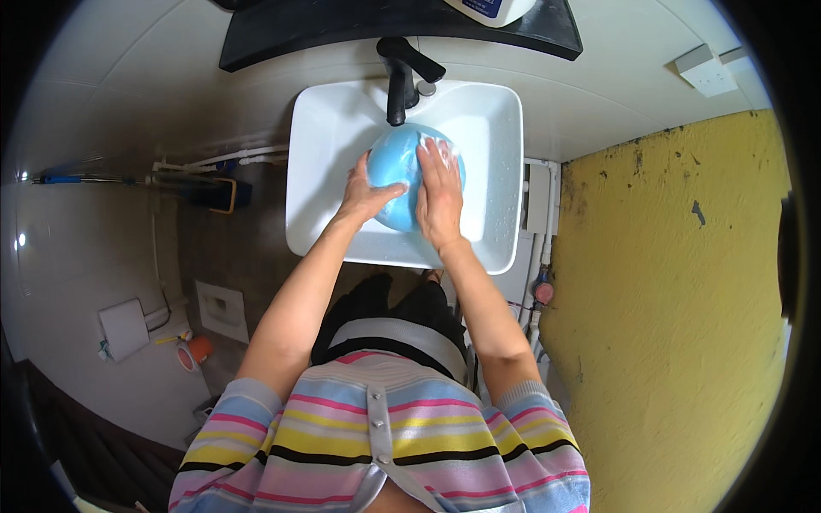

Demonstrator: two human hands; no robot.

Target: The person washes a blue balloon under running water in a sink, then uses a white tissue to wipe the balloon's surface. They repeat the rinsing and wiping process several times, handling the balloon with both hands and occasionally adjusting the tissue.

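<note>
A glossy, light blue round object [396, 160], which could be a bowl turned over or a ball, is in the white washbasin [492, 192] below the black faucet [399, 96]. Its wet surface bears streaks of suds. My left hand [369, 192] grips its left side, the thumb lying across the near face and the fingers curled around the edge, partly hidden. On the right, my right hand [440, 192] lies flat against it with fingers pointing away from me. White foam [449, 151] covers the fingertips and the surface around them.
Behind the basin runs a black shelf [308, 35] with a white bottle [497, 9]. White pipes [550, 211] stand near the yellow wall [667, 269] at right. On the left are a dark bucket [238, 192], a floor toilet [224, 311] and an orange roll-shaped item [194, 353].
</note>
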